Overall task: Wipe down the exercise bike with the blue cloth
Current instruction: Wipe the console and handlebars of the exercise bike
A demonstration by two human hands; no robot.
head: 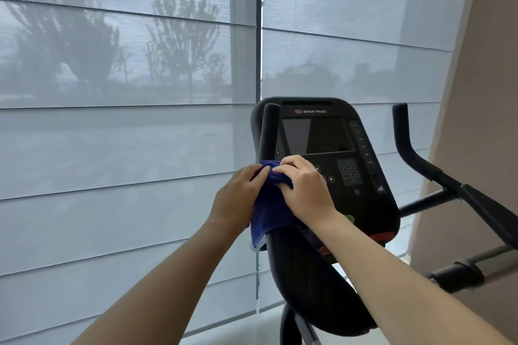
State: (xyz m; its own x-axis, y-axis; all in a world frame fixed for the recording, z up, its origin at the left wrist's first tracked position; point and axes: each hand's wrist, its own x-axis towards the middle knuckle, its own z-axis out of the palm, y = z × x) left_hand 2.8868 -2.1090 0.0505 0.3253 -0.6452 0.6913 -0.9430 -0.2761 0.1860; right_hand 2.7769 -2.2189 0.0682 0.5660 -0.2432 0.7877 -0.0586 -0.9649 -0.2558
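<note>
Soft window point(126, 64) daylight (edges bowed).

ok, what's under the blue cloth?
The cloth wraps the bike's left handlebar, gripped by both hands, left and right. The bar shows above and below; the wrapped stretch is hidden.

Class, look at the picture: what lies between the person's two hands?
In the head view, the blue cloth, wrapped around the bike's left handlebar, lies between the left hand and right hand.

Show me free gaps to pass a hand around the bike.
Open gap between console and right handlebar. Left of the left handlebar, only blinds. Crowded there: left hand, right hand and blue cloth.
</note>
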